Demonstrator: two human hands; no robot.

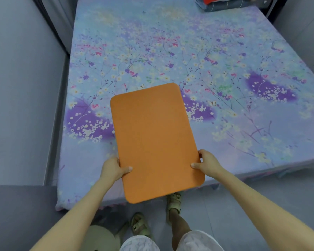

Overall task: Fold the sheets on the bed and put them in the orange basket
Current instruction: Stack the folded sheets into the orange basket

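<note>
I hold a flat orange rectangular panel with rounded corners [155,142] over the near edge of the bed; whether it is the basket's base or lid I cannot tell. My left hand [113,168] grips its left edge, thumb on top. My right hand [208,164] grips its right edge the same way. A floral blue and purple sheet [170,57] lies spread flat over the bed. A pile of folded cloth [223,3] sits at the bed's far right corner.
Grey walls stand close on the left [22,87] and at the far right [303,24]. My sandalled feet [173,201] stand on the grey floor at the foot of the bed. A round beige object [98,238] lies by my left foot.
</note>
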